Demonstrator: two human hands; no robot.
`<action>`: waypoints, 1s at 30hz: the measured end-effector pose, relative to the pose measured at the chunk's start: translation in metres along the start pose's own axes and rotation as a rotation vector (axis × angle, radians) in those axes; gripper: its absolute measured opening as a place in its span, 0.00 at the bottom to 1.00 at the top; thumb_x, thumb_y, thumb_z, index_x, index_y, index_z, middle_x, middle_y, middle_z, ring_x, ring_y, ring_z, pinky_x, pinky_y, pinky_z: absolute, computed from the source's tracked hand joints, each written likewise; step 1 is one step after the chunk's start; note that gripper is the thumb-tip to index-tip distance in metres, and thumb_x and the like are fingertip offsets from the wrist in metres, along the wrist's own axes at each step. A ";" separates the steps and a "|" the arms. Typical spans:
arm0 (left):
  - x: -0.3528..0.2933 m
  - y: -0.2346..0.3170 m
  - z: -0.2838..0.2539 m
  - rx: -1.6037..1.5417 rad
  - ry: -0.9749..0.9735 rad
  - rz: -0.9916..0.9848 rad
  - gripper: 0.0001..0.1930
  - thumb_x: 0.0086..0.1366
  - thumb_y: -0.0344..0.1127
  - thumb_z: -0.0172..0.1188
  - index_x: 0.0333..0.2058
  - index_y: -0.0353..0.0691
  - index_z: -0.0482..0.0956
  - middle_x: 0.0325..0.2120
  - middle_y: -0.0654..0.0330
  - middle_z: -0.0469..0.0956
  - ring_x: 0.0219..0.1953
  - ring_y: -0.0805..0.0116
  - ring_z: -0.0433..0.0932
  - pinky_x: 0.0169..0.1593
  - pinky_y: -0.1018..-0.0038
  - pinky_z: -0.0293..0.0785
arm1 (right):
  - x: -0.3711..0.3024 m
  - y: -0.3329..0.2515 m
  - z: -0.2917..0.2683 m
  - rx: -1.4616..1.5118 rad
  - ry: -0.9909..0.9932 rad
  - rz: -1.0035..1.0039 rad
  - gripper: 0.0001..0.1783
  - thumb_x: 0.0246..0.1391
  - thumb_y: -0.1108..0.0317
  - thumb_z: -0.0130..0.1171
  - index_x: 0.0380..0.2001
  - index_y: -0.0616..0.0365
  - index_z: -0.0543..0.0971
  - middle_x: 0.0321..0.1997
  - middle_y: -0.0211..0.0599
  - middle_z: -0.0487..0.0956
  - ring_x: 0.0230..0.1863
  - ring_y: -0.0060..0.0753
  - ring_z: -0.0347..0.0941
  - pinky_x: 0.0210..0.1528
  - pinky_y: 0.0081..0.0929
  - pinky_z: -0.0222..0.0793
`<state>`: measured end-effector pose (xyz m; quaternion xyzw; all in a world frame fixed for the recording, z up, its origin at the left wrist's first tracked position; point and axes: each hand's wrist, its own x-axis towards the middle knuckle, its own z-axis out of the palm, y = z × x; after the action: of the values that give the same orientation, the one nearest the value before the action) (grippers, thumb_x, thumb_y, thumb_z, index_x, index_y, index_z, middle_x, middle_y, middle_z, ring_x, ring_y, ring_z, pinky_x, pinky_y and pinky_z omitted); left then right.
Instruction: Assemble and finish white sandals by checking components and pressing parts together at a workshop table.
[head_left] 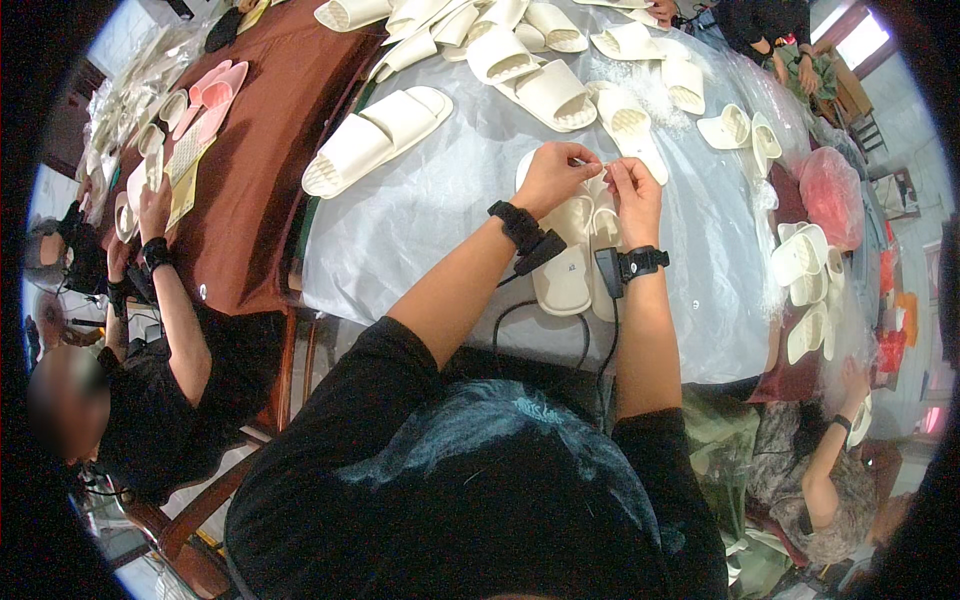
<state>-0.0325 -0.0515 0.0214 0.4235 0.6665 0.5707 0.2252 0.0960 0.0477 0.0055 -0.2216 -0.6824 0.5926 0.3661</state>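
My left hand and my right hand are close together over a pair of cream slippers. The fingertips of each are pinched, and whatever they hold is too small to make out. Below them, the left slipper and the right slipper lie side by side, heels toward me, partly hidden by my hands and wrist straps. Just beyond my right hand is another cream slipper. A single pair of cream slippers rests farther left on the plastic-covered table.
Many cream slippers are heaped at the far side. At left, a person handles slippers at a brown-covered table holding pink slippers. To the right are more cream slippers, a pink plastic-wrapped bundle and another person's arm.
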 end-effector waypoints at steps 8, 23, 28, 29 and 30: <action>0.000 0.001 0.000 -0.027 -0.004 0.012 0.10 0.59 0.35 0.65 0.33 0.33 0.84 0.21 0.62 0.79 0.23 0.78 0.71 0.29 0.78 0.69 | 0.000 -0.001 0.001 -0.016 -0.005 0.031 0.11 0.62 0.65 0.54 0.32 0.61 0.77 0.28 0.27 0.76 0.30 0.18 0.68 0.36 0.19 0.65; 0.000 -0.001 0.007 0.053 0.058 0.001 0.08 0.56 0.32 0.64 0.32 0.34 0.83 0.22 0.55 0.81 0.23 0.72 0.74 0.30 0.75 0.71 | -0.001 -0.006 0.005 -0.069 -0.024 0.051 0.07 0.60 0.68 0.57 0.32 0.61 0.78 0.27 0.28 0.78 0.28 0.18 0.70 0.33 0.18 0.67; 0.000 0.003 0.008 0.039 0.071 0.032 0.09 0.57 0.33 0.64 0.32 0.33 0.83 0.23 0.55 0.81 0.23 0.72 0.75 0.30 0.74 0.71 | 0.000 -0.005 0.009 0.136 0.030 0.038 0.04 0.59 0.70 0.58 0.34 0.58 0.76 0.29 0.28 0.77 0.30 0.19 0.70 0.33 0.18 0.66; 0.000 0.004 0.008 0.040 0.070 0.036 0.09 0.57 0.33 0.64 0.32 0.33 0.83 0.23 0.55 0.81 0.23 0.72 0.75 0.30 0.74 0.71 | 0.000 -0.003 0.008 0.136 0.032 0.034 0.04 0.59 0.70 0.58 0.34 0.58 0.76 0.29 0.28 0.77 0.30 0.19 0.70 0.33 0.18 0.66; 0.000 0.005 0.008 0.034 0.067 0.022 0.09 0.57 0.33 0.64 0.32 0.33 0.83 0.23 0.54 0.81 0.23 0.72 0.75 0.31 0.74 0.71 | 0.000 -0.001 0.007 0.086 0.036 0.044 0.04 0.59 0.70 0.57 0.34 0.58 0.76 0.29 0.28 0.76 0.29 0.18 0.69 0.33 0.17 0.65</action>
<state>-0.0250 -0.0474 0.0243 0.4154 0.6786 0.5755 0.1890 0.0910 0.0433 0.0068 -0.2313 -0.6445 0.6253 0.3742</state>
